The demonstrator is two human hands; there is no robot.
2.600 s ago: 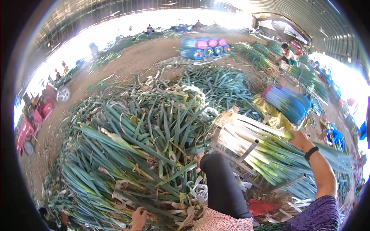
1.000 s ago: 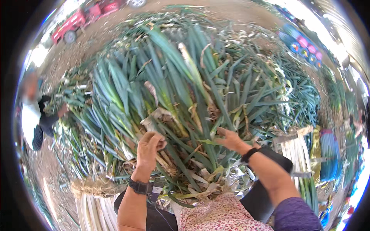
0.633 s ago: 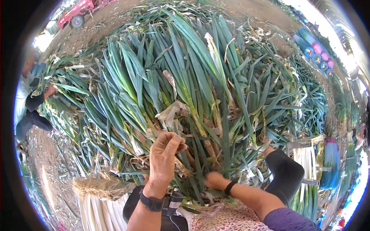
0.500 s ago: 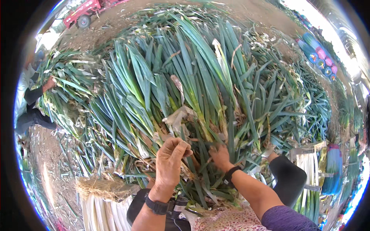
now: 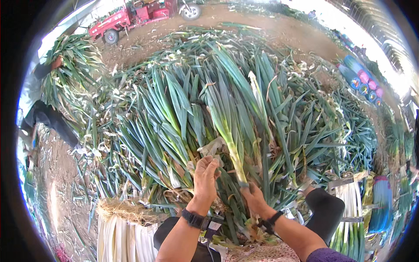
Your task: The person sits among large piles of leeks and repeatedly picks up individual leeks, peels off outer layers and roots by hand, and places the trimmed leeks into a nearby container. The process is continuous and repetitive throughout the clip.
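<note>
My right hand (image 5: 254, 198) is closed around the lower stem of a leek (image 5: 235, 155), whose pale stem slants up to the left into long green leaves. A small grey patch shows where the fingers meet the stem; what it is I cannot make out. My left hand (image 5: 205, 177) is raised just left of that stem, fingers bent together, with nothing visible in them. Behind its fingertips lies a whitish dry leaf (image 5: 213, 146). A broad heap of leeks (image 5: 166, 118) spreads in front of both hands, leaf tips pointing away from me.
Trimmed white leeks (image 5: 124, 238) with a root mat (image 5: 124, 208) stand at lower left. More white stems (image 5: 349, 196) and a blue bundle (image 5: 381, 205) are at right. A person (image 5: 48, 109) at far left holds an armful of leaves (image 5: 76, 61). A red three-wheeler (image 5: 144, 17) stands beyond.
My right hand has come out from among the leaves, now gripping a leek stem. The left hand has shifted slightly right. At far left, the other person has lifted an armful of leaves.
</note>
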